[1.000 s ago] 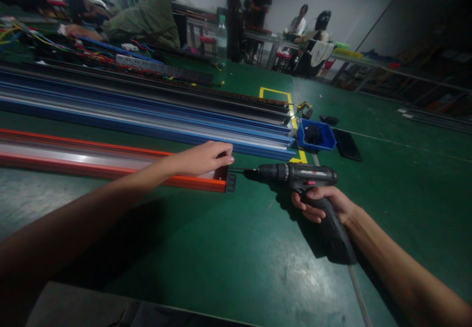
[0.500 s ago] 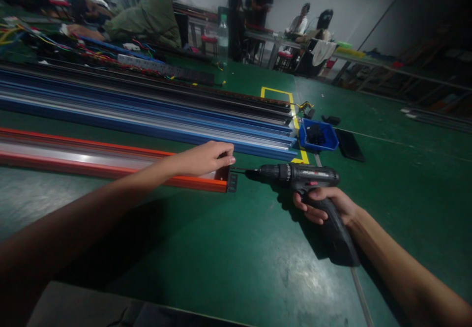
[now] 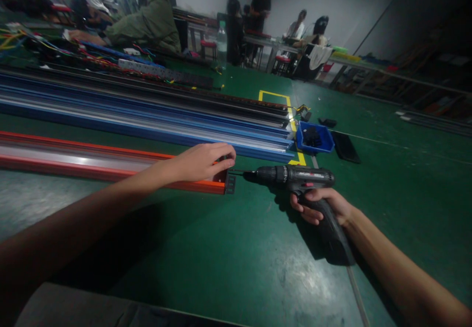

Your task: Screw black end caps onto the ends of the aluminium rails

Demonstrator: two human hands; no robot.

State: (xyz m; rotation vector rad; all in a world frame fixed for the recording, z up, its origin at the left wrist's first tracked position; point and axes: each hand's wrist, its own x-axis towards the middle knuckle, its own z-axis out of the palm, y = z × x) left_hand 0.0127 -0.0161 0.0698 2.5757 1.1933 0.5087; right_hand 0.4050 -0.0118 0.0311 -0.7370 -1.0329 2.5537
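My right hand (image 3: 324,206) is wrapped round the grip of a black cordless drill (image 3: 295,175), which points left. Its long thin bit (image 3: 236,172) reaches the black end cap (image 3: 230,185) on a long orange channel profile (image 3: 191,183). Over that same end lies my left hand (image 3: 206,162), with curled fingers and the thumb bent toward the index finger. Whatever the left fingertips hold, if anything, is hidden. The wrist crosses the open top of the profile.
Blue profiles (image 3: 221,142) lie behind the orange one, with black profiles (image 3: 206,96) beyond. A blue bin (image 3: 328,142) of black parts stands near a flat black object (image 3: 345,146). Farther back are loose wires, a bottle (image 3: 221,44) and a co-worker's green sleeve (image 3: 151,27).
My left thumb and index finger show a wider gap between them than before. The drill keeps its place at the end cap; the whole view has shifted slightly.
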